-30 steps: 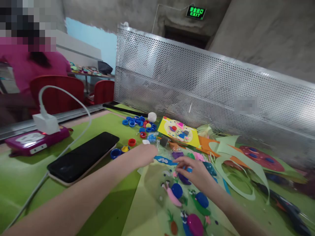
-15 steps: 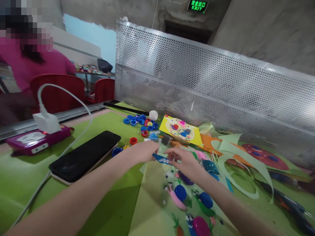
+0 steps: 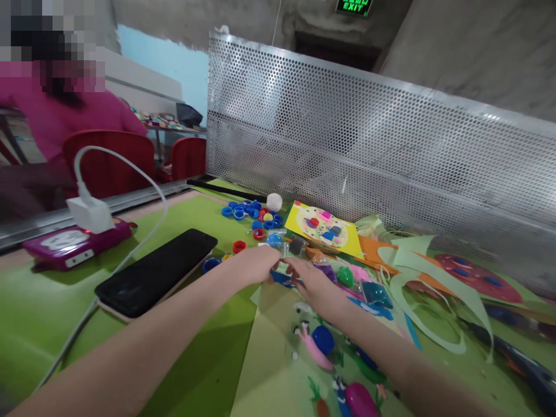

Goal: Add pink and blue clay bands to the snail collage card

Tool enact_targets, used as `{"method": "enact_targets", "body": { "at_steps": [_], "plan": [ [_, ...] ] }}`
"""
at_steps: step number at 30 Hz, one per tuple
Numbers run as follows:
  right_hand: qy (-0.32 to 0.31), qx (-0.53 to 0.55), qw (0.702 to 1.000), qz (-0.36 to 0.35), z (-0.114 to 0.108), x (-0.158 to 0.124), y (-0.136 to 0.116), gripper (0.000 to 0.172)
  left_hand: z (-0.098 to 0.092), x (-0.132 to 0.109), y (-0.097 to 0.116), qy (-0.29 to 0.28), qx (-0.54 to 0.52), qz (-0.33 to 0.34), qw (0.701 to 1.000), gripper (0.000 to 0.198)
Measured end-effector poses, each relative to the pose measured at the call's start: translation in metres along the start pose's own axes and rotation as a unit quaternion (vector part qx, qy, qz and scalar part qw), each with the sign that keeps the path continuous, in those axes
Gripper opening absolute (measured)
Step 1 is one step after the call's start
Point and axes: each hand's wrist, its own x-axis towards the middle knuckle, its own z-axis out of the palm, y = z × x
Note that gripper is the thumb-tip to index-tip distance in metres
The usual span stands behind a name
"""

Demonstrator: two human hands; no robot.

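Observation:
My left hand (image 3: pixel 270 259) is bent over at the wrist above the top end of a pale yellow sheet (image 3: pixel 256 359), its fingers mostly hidden. It grips one side of a small flat blue piece (image 3: pixel 282 279), which showed white marks a moment ago. From the other side my right hand (image 3: pixel 306 279) pinches at the same piece, its fingertips close to the left hand. Below them on the sheet lie clay snails: a pink one with a blue shell (image 3: pixel 322 340) and one with a magenta shell (image 3: pixel 361 399). A carrot shape (image 3: pixel 320 405) is beside the latter.
Bottle caps (image 3: pixel 245 209), a white ball (image 3: pixel 274 202) and a yellow snail picture (image 3: pixel 325 229) lie behind my hands. A phone (image 3: pixel 156 272) and purple power strip (image 3: pixel 78 246) are left; paper scraps (image 3: pixel 447 313) and a dark tool (image 3: pixel 516 359) right. A perforated metal screen (image 3: pixel 369 133) stands behind.
My hands have drawn closer together, and less of the blue piece shows between them. The view has shifted slightly, so most things appear a little further right.

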Motion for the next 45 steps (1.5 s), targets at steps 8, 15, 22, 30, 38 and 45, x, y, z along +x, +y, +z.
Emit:
{"method": "enact_targets", "body": {
  "at_steps": [8,15,22,30,38,45],
  "plan": [
    [-0.061,-0.052,0.996,-0.036,-0.005,-0.011,0.001,0.057,-0.002,-0.003,0.001,0.007,0.020,-0.002,1.000,0.028],
    [-0.036,-0.078,0.995,-0.049,-0.024,-0.021,-0.002,0.060,-0.008,-0.015,0.009,0.033,0.043,0.019,0.998,0.052],
    [-0.059,-0.132,0.988,-0.054,-0.023,-0.028,-0.008,0.064,-0.016,-0.028,0.019,-0.018,0.055,0.037,0.998,0.044],
    [-0.081,-0.153,0.983,-0.056,-0.024,-0.026,-0.011,0.063,-0.012,-0.026,0.015,-0.063,0.053,0.000,0.997,0.039],
    [-0.082,-0.166,0.980,-0.070,-0.027,-0.027,-0.013,0.062,-0.014,-0.025,0.015,-0.086,0.046,-0.005,0.995,0.037],
    [-0.094,-0.184,0.977,-0.058,-0.024,-0.024,-0.012,0.063,-0.015,-0.024,0.016,-0.104,0.060,-0.007,0.993,0.034]
  ]
}}
